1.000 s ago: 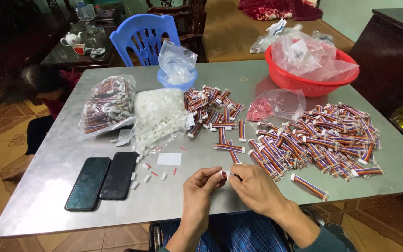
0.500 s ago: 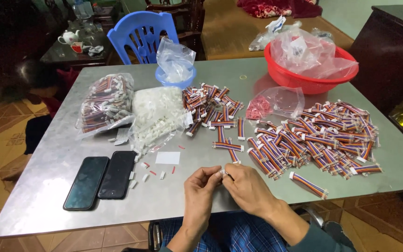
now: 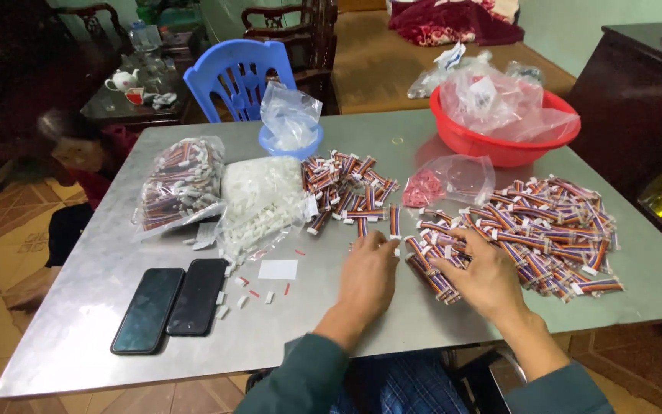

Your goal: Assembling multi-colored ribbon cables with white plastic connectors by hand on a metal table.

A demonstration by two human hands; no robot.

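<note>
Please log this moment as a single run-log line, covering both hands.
left hand: fingertips at striped wire bundles | right hand: resting on wire-bundle pile | surface: metal table
</note>
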